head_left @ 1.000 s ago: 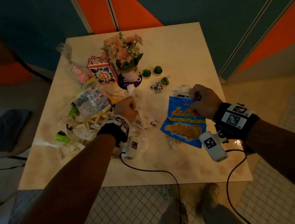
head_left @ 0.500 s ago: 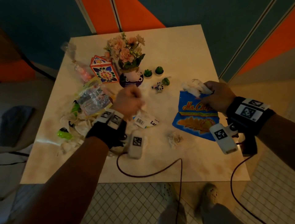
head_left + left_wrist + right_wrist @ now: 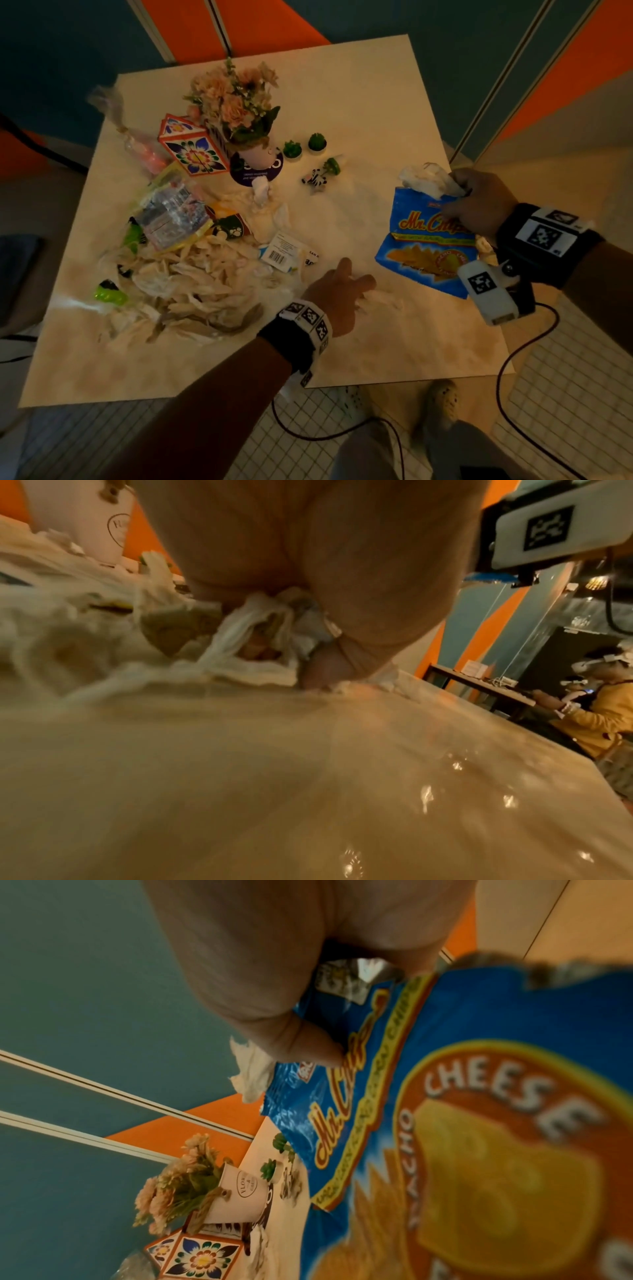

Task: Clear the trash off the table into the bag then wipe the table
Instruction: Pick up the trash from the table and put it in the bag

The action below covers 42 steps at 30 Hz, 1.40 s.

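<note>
My right hand (image 3: 474,202) pinches the top of a blue chip bag (image 3: 424,243) together with a white tissue (image 3: 424,178), holding them over the table's right side. In the right wrist view the thumb (image 3: 301,1039) presses on the bag (image 3: 479,1096). My left hand (image 3: 356,287) is down on the table (image 3: 342,102) near the front middle. Its fingers curl over a small crumpled tissue (image 3: 383,299), which shows bunched under the fingers in the left wrist view (image 3: 260,642). A heap of crumpled tissues and wrappers (image 3: 191,284) covers the table's left side.
A flower pot (image 3: 239,113), a patterned box (image 3: 191,147), two small cactus ornaments (image 3: 292,149) and a zebra figurine (image 3: 317,178) stand at the back middle. A barcode label (image 3: 279,251) lies by the heap. Cables hang off the front edge. No trash bag shows.
My left hand left the heap and moved right and toward the front edge onto the loose tissue. My right hand drifted right with the chip bag and tissue.
</note>
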Each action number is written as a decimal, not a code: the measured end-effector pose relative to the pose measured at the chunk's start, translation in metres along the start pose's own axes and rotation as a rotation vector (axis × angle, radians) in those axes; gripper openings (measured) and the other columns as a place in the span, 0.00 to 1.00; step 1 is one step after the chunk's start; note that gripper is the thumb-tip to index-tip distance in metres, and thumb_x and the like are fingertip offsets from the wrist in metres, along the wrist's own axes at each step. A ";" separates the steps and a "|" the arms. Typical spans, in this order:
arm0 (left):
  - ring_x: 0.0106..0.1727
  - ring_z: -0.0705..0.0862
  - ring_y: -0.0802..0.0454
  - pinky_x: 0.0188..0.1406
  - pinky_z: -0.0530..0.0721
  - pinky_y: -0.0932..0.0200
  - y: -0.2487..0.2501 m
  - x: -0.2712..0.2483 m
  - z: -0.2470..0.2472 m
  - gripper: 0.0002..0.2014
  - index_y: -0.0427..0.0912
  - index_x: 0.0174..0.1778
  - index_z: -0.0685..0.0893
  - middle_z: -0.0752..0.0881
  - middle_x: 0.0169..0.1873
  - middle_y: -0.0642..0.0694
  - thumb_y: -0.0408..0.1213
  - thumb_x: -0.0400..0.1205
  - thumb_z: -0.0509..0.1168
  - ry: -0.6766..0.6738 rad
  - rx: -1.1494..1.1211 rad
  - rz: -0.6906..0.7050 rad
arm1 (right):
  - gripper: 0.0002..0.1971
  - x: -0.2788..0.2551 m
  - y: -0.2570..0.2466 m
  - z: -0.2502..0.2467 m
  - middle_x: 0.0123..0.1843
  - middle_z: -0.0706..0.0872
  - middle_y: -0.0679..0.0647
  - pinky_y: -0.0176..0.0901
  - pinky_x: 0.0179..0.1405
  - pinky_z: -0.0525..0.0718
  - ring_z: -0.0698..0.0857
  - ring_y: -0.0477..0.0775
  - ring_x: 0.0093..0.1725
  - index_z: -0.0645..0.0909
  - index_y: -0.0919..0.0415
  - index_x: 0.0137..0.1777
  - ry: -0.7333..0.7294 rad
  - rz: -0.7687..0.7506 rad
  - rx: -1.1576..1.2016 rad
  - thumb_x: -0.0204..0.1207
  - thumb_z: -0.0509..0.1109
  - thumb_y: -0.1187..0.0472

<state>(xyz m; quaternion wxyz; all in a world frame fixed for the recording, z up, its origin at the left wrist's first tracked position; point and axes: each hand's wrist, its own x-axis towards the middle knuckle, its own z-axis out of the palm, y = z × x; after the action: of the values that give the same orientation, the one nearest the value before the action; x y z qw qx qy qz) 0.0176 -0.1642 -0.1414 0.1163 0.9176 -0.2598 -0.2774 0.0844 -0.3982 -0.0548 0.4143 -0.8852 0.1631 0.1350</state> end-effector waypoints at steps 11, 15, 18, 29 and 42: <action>0.46 0.80 0.40 0.40 0.71 0.57 -0.012 0.011 -0.006 0.03 0.46 0.39 0.73 0.78 0.45 0.43 0.36 0.73 0.61 0.291 -0.184 -0.176 | 0.17 0.001 0.006 -0.013 0.55 0.86 0.70 0.69 0.55 0.85 0.86 0.70 0.51 0.80 0.69 0.61 0.028 0.049 0.067 0.71 0.71 0.75; 0.28 0.79 0.46 0.28 0.74 0.52 -0.024 0.005 -0.052 0.08 0.44 0.33 0.75 0.79 0.26 0.42 0.27 0.74 0.63 0.416 -0.878 -0.434 | 0.15 -0.004 0.016 -0.030 0.51 0.85 0.66 0.67 0.55 0.85 0.84 0.67 0.47 0.80 0.66 0.58 0.058 0.041 0.093 0.73 0.70 0.76; 0.23 0.73 0.49 0.23 0.69 0.60 -0.003 0.000 -0.092 0.16 0.43 0.30 0.75 0.76 0.20 0.46 0.15 0.70 0.57 0.507 -1.299 -0.440 | 0.15 -0.006 0.036 -0.048 0.47 0.83 0.63 0.66 0.54 0.85 0.83 0.66 0.47 0.80 0.63 0.56 0.093 0.096 0.120 0.73 0.70 0.77; 0.23 0.69 0.49 0.19 0.67 0.62 0.166 0.127 -0.126 0.17 0.41 0.28 0.71 0.71 0.23 0.41 0.12 0.66 0.55 0.329 -1.397 -0.137 | 0.16 0.010 0.173 -0.139 0.54 0.82 0.73 0.75 0.57 0.82 0.83 0.73 0.49 0.77 0.68 0.64 0.058 0.334 0.070 0.77 0.70 0.69; 0.40 0.86 0.43 0.46 0.87 0.48 0.230 0.338 0.024 0.07 0.42 0.46 0.84 0.88 0.42 0.40 0.39 0.74 0.68 0.090 -1.064 -0.635 | 0.10 0.121 0.318 -0.115 0.53 0.86 0.67 0.61 0.54 0.85 0.79 0.59 0.42 0.84 0.67 0.53 -0.252 0.397 -0.129 0.74 0.74 0.63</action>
<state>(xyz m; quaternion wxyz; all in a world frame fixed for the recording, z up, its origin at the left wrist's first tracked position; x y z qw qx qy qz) 0.1498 -0.5414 -0.2303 0.4803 0.7773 0.2050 -0.3509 0.0790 -0.7011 -0.2478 0.3393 -0.8366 0.2719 0.3333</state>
